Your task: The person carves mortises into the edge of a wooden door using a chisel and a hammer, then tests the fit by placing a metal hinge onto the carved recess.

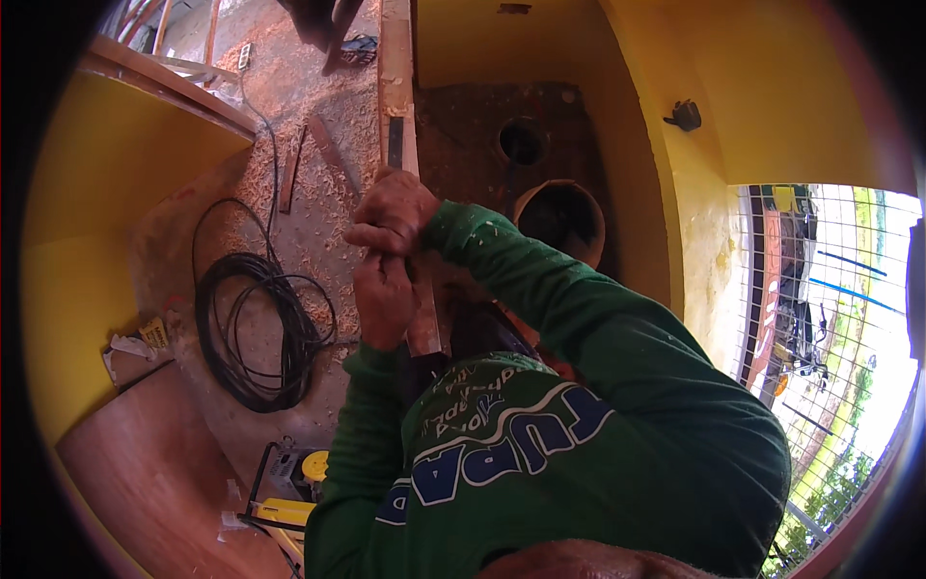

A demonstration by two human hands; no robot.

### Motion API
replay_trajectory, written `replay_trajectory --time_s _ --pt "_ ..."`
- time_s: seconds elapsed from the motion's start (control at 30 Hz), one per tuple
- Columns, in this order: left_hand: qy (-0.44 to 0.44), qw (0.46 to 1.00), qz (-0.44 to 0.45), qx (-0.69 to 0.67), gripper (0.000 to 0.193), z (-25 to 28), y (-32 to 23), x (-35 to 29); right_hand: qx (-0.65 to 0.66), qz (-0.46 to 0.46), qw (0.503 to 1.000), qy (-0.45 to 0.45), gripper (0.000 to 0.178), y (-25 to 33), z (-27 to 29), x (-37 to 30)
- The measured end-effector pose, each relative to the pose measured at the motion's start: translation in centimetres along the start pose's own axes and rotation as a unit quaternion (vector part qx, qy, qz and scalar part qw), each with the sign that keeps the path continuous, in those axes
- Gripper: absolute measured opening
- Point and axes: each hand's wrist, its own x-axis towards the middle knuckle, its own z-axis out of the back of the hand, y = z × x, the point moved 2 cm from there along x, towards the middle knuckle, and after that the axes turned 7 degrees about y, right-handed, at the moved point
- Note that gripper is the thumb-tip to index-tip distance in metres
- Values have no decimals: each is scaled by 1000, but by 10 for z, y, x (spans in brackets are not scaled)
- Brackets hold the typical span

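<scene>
A long, narrow wooden board (396, 68) runs away from my body on edge or raised, with its near end by my waist. On its upper face lies a dark flat bar-like tool (395, 142); whether it is a file or a chisel blade I cannot tell. My right hand (397, 207) is closed round the tool's near part. Just behind it, my left hand (384, 299) is also closed, its fingertips touching the right hand. What sits inside the left fist is mostly hidden, though it lines up with the tool. Pale shavings cling to my green sleeves.
Wood shavings cover the floor (318, 193) on the left, with loose wood strips (293, 169) and a coiled black cable (253, 333). A yellow-and-grey machine (289, 487) stands lower left. Buckets (569, 217) are right of the board. Another person's leg (328, 29) shows at the top.
</scene>
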Motion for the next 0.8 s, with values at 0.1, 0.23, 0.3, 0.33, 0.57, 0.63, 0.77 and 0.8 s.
replay_trajectory --time_s 0.1,0.23,0.3,0.33,0.57,0.63,0.77,0.8 --pt "-25 999 -36 -3 24 -3 3 -8 1 15 999 -36 32 0 0 -1" --pt "15 993 85 -77 23 1 -10 4 -54 -3 998 18 30 -3 12 7" --pt "2 998 45 -53 23 1 -7 -5 -91 58 994 -1 30 4 12 5" --pt "-12 999 3 -29 23 0 -2 -6 -33 22 999 -5 31 7 5 -1" --pt "6 993 96 -67 27 -14 -4 -3 31 -52 998 -7 36 -1 13 -6" --pt "-54 998 -3 -39 26 -15 4 -17 35 -42 998 -3 37 5 15 -4" --pt "56 984 145 -85 29 -14 16 2 -31 -13 999 11 36 -6 16 -4" --pt "16 996 68 -57 28 -16 12 -5 -30 -9 999 10 36 -6 11 -5"
